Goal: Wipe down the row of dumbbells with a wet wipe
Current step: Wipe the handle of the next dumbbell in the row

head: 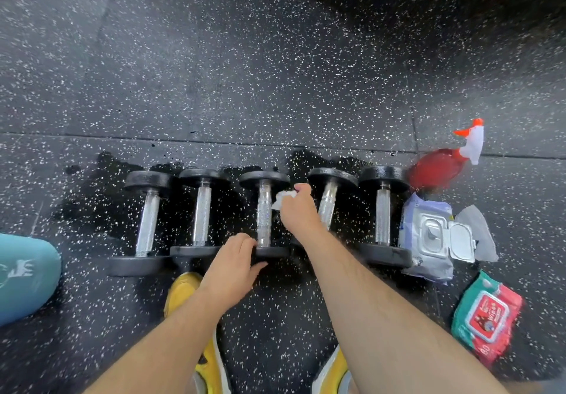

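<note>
Several black dumbbells with knurled chrome handles lie side by side on the speckled rubber floor. My right hand [296, 208] grips a crumpled white wet wipe [282, 199] against the right side of the middle dumbbell's handle [264, 214]. My left hand [234, 263] rests on the near head of that same middle dumbbell [271, 252], fingers curled over it. The dumbbell to the right [329, 200] lies slightly askew, partly hidden behind my right wrist.
An open purple-white wipes pack [427, 234] lies right of the row, with a loose grey wipe [477, 231] beside it. A red spray bottle [441, 165] lies behind it, a green-red wipes pack [487, 315] nearer. Wet dark patches surround the dumbbells. A teal object [26, 274] lies left; yellow shoes [183, 291] below.
</note>
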A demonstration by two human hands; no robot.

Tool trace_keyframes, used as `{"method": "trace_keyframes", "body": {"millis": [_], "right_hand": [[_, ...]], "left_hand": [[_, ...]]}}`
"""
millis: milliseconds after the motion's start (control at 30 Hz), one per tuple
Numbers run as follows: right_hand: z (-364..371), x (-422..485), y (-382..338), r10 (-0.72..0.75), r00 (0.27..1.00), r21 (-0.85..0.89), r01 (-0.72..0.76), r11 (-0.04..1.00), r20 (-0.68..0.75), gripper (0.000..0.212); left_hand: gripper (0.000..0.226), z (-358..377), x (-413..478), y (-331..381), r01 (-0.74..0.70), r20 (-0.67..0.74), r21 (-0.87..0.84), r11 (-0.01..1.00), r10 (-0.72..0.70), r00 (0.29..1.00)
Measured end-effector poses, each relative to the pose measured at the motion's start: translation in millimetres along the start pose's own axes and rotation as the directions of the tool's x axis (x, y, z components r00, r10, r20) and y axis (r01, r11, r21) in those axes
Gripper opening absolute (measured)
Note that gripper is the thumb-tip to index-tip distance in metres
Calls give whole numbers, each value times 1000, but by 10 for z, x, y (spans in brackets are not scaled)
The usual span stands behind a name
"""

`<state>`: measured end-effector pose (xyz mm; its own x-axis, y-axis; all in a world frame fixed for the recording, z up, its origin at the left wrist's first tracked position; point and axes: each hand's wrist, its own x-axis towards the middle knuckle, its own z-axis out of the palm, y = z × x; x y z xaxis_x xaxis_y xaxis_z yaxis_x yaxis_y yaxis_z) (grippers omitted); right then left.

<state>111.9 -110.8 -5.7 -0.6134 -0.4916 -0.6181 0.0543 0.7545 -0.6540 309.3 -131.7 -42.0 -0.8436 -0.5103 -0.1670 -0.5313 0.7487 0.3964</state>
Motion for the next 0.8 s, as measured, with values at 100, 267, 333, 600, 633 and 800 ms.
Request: {"method": "trace_keyframes", "body": {"millis": [100, 267, 333, 600, 633, 800], "right_hand": [[79, 20, 167, -25, 998, -33, 23, 999, -57, 16], [160, 46, 183, -199, 969, -55, 193, 980, -145, 24], [218, 35, 158, -239, 955, -30, 238, 971, -177, 18], [559, 184, 139, -326, 922, -244, 274, 930, -209, 16], [593, 176, 175, -351, 917, -286, 291, 913, -189, 15], [574, 191, 145, -379, 903, -345, 297, 890, -200, 20]], "left_hand": [[31, 88, 16, -19, 48, -20, -73, 996, -50, 999], [29, 179, 79, -112, -64, -50, 46, 997, 66, 997], [32, 210, 104, -143, -127, -57, 62, 990, 130, 990], [23, 230, 184, -206, -244, -50, 32, 969, 245, 968], [23, 235, 180, -215, -245, -47, 29, 969, 247, 968], [22, 218, 197, -218, -263, -52, 27, 965, 264, 963]]}}
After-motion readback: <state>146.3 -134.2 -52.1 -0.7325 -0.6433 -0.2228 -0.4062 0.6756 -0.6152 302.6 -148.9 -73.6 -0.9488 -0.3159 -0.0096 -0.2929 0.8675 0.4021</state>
